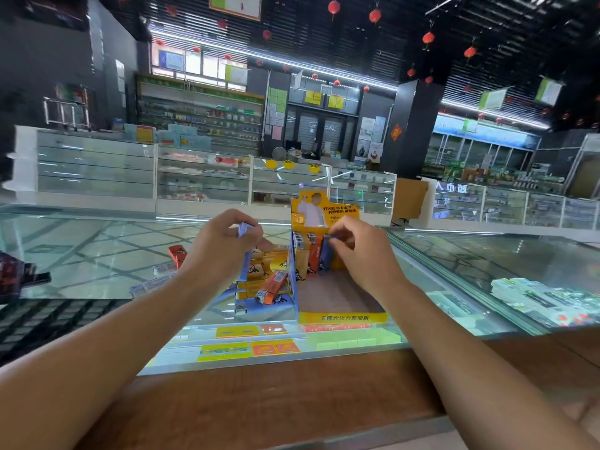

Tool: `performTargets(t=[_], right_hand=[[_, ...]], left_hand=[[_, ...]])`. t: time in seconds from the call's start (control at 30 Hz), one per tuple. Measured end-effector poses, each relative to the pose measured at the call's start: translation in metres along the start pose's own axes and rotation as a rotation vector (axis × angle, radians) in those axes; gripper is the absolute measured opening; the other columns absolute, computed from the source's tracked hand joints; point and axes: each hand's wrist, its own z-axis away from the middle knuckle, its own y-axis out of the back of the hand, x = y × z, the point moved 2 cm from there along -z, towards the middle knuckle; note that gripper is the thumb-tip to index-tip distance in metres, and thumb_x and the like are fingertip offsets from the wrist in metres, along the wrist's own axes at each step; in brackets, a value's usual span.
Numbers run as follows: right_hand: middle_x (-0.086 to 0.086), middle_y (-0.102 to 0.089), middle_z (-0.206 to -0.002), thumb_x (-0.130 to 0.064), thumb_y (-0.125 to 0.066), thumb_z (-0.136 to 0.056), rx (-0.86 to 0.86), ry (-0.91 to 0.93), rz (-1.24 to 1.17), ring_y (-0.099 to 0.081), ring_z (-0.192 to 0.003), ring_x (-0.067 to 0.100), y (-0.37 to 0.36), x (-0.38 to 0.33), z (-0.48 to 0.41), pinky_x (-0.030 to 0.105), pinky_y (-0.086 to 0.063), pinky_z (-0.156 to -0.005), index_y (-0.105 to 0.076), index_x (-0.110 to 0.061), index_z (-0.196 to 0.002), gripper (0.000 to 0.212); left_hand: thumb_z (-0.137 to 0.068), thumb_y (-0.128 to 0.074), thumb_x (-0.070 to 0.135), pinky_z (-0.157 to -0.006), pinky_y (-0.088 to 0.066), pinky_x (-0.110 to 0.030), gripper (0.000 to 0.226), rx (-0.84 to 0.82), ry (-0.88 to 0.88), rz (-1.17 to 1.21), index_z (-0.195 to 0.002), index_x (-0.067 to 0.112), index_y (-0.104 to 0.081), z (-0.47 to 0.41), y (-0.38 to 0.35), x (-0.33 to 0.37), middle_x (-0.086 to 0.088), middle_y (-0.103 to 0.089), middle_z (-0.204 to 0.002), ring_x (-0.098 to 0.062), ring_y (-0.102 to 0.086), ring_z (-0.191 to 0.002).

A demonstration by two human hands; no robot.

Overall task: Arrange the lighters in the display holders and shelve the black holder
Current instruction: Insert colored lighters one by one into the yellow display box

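On a glass shop counter (pixel 97 254), seen from a person's own viewpoint, both bare forearms reach forward to a yellow cardboard display holder (pixel 341 317) standing near the middle. The holder has a tall printed back card and an open tray that is mostly bare, with one row of lighters standing upright against its far wall.

The right hand (pixel 360 251) is over that far row, its fingers curled and pinching a blue lighter (pixel 325 258), which stands just beside an orange lighter (pixel 314 258) in the row.

The left hand (pixel 220 251) is raised to the left of the holder, fingers closed around another blue lighter (pixel 243 229) held roughly upright.

Below the left hand, touching the holder's left wall, lies a loose heap of lighters (pixel 259 271) in yellow, blue and orange, all on their sides. A single red lighter (pixel 177 254) lies apart, farther left.

At the far left edge sits a dark holder with red printing (pixel 16 274), only partly in view. A black keyboard (pixel 48 319) lies near it, on the near left. A wooden ledge (pixel 292 394) runs along the near edge of the counter.
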Motion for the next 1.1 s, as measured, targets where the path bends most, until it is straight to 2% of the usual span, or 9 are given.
performTargets(t=[0.13,0.27,0.43,0.63,0.73,0.87,0.97,1.03,1.1], right_hand=[[-0.008,-0.059,-0.107,-0.021,-0.065,-0.101,0.069,0.051,0.089,-0.060,-0.085,0.007,0.001,-0.005,0.002,0.033,-0.056,-0.082,-0.068,-0.024,-0.112,0.012],[-0.010,-0.065,-0.084,-0.029,-0.061,-0.105,0.162,0.199,-0.167,-0.061,-0.069,0.012,0.012,-0.032,0.013,0.040,-0.053,-0.064,-0.063,-0.022,-0.101,0.008],[0.003,-0.069,-0.076,-0.038,-0.070,-0.100,-0.129,0.178,-0.443,-0.065,-0.069,0.024,-0.004,-0.062,0.026,0.045,-0.055,-0.066,-0.060,-0.018,-0.103,0.023],[0.005,-0.074,-0.085,-0.019,-0.078,-0.096,-0.074,0.045,-0.649,-0.070,-0.070,0.022,-0.008,-0.064,0.024,0.034,-0.059,-0.060,-0.064,-0.013,-0.112,0.022],[0.001,-0.072,-0.087,-0.009,-0.080,-0.092,-0.087,0.046,-0.690,-0.070,-0.074,0.017,-0.005,-0.059,0.022,0.031,-0.060,-0.065,-0.070,-0.015,-0.120,0.030],[-0.001,-0.072,-0.088,-0.003,-0.078,-0.092,-0.096,0.109,-0.633,-0.069,-0.069,0.014,-0.005,-0.061,0.022,0.027,-0.059,-0.069,-0.077,-0.013,-0.115,0.025],[0.006,-0.072,-0.098,-0.007,-0.080,-0.090,-0.090,0.109,-0.672,-0.069,-0.073,0.019,-0.006,-0.060,0.021,0.036,-0.062,-0.066,-0.079,-0.013,-0.112,0.023],[0.007,-0.073,-0.104,-0.011,-0.079,-0.091,-0.083,0.086,-0.686,-0.070,-0.074,0.025,-0.006,-0.059,0.021,0.042,-0.063,-0.064,-0.079,-0.014,-0.111,0.020],[0.007,-0.075,-0.090,-0.014,-0.074,-0.096,-0.061,0.030,-0.731,-0.069,-0.069,0.024,-0.006,-0.057,0.020,0.040,-0.061,-0.062,-0.077,-0.013,-0.111,0.015]], left_hand=[[-0.097,-0.072,0.022,-0.047,-0.043,-0.021,0.005,0.052,0.037,0.137,-0.099,0.018,-0.075,-0.002,0.006,-0.003,-0.003,-0.080,-0.088,-0.006,-0.051,-0.046],[-0.088,-0.082,0.023,-0.070,-0.065,-0.039,0.010,0.070,0.099,0.317,-0.095,0.017,-0.078,0.001,0.009,-0.001,-0.009,-0.076,-0.076,-0.024,-0.075,-0.067],[-0.083,-0.083,0.015,-0.062,-0.064,-0.030,0.032,0.085,0.167,0.518,-0.102,0.003,-0.061,0.006,0.006,0.010,-0.017,-0.078,-0.088,-0.030,-0.079,-0.079],[-0.081,-0.083,0.009,-0.068,-0.066,-0.032,0.030,0.024,0.135,0.509,-0.087,0.006,-0.054,0.009,0.004,0.009,-0.026,-0.073,-0.100,-0.034,-0.079,-0.085],[-0.082,-0.082,0.008,-0.063,-0.064,-0.027,0.029,-0.009,0.152,0.523,-0.082,0.007,-0.053,0.011,0.004,0.010,-0.025,-0.075,-0.100,-0.035,-0.079,-0.084],[-0.085,-0.080,0.013,-0.047,-0.054,-0.015,0.022,-0.043,0.195,0.458,-0.088,0.006,-0.059,0.016,0.000,0.013,-0.026,-0.075,-0.102,-0.029,-0.079,-0.077],[-0.089,-0.079,0.020,-0.037,-0.044,-0.013,0.022,-0.047,0.241,0.407,-0.093,0.006,-0.062,0.016,-0.002,0.016,-0.020,-0.075,-0.096,-0.021,-0.077,-0.066],[-0.091,-0.079,0.026,-0.049,-0.058,-0.024,0.027,-0.071,0.218,0.263,-0.092,0.004,-0.063,0.011,0.000,0.014,-0.017,-0.078,-0.098,-0.023,-0.078,-0.071],[-0.094,-0.075,0.031,-0.071,-0.064,-0.039,0.018,-0.078,-0.021,-0.203,-0.097,0.015,-0.068,0.005,0.007,0.008,-0.003,-0.079,-0.090,-0.019,-0.077,-0.078]])
